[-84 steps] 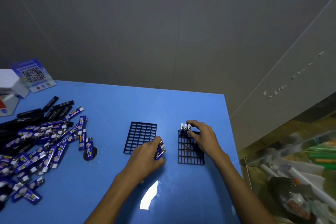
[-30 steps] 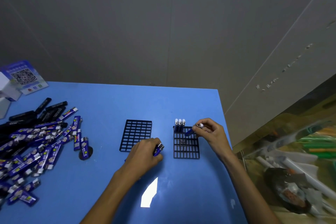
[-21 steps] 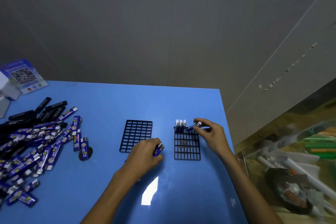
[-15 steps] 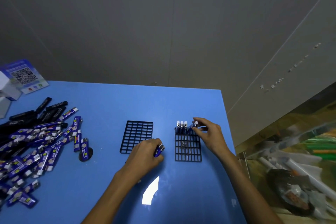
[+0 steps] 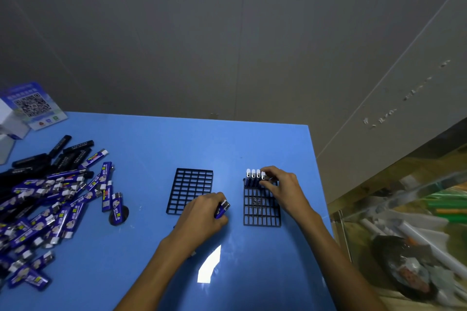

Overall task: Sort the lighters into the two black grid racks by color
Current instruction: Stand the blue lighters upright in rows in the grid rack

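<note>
**Fourth lighter stood up in the right rack**

A second earlier the right hand [image 5: 283,189] had carried a blue lighter tilted over the right rack [image 5: 262,209]; now that lighter [image 5: 263,176] stood upright at the rack's far edge, touching the three white-capped lighters [image 5: 253,175] already in the row. The fingers [image 5: 268,169] still pinched its top, narrow around the cap.

The left hand [image 5: 202,217] had not shifted. It lay at lower center of the frame, over the near right corner of the left rack [image 5: 190,189], its fingers curled around another blue lighter [image 5: 222,209] whose metal end poked out toward the right rack. The left rack's visible cells held nothing.

At left of the frame the pile of loose lighters [image 5: 48,199] sprawled on the blue surface [image 5: 151,146], blue ones in front, black ones behind. A QR-code card [image 5: 32,106] stood at upper left. At lower right, beyond the surface's edge, lay a blurred clutter of tubes and bags.
</note>
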Motion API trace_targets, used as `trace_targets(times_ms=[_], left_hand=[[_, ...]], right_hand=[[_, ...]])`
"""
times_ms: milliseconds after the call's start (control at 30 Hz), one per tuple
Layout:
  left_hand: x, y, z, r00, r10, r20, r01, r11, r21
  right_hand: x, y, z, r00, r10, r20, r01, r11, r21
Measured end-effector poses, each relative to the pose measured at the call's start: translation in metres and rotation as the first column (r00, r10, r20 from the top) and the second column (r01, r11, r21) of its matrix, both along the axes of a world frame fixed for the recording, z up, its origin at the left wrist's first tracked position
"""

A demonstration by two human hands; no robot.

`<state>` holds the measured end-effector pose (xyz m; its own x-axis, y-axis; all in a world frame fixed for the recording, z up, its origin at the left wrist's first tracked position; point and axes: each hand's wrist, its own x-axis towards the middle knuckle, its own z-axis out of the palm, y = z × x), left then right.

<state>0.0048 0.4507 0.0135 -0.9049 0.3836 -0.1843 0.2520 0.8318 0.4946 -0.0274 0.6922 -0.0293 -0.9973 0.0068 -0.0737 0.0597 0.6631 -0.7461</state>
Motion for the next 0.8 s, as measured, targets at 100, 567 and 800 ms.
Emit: trace_targets(times_ms=[100, 567, 800], left_hand=[[0.001, 0.0, 0.001, 1.0, 0.003, 0.001, -0.003, 1.0, 0.006], [0.008, -0.004, 0.005, 1.0, 0.006, -0.021, -0.006, 1.0, 0.012], [0.013, 0.0, 0.006, 0.999, -0.007, -0.046, 0.008, 1.0, 0.017]], right_hand=[[0.0, -0.002, -0.002, 0.999, -0.039, -0.015, 0.038, 0.999, -0.018], [0.025, -0.009, 0.018, 0.983, -0.165, -0.077, 0.147, 0.968, -0.202], [0.053, -0.045, 0.05, 0.988, 0.149, -0.042, -0.154, 0.926, -0.344]])
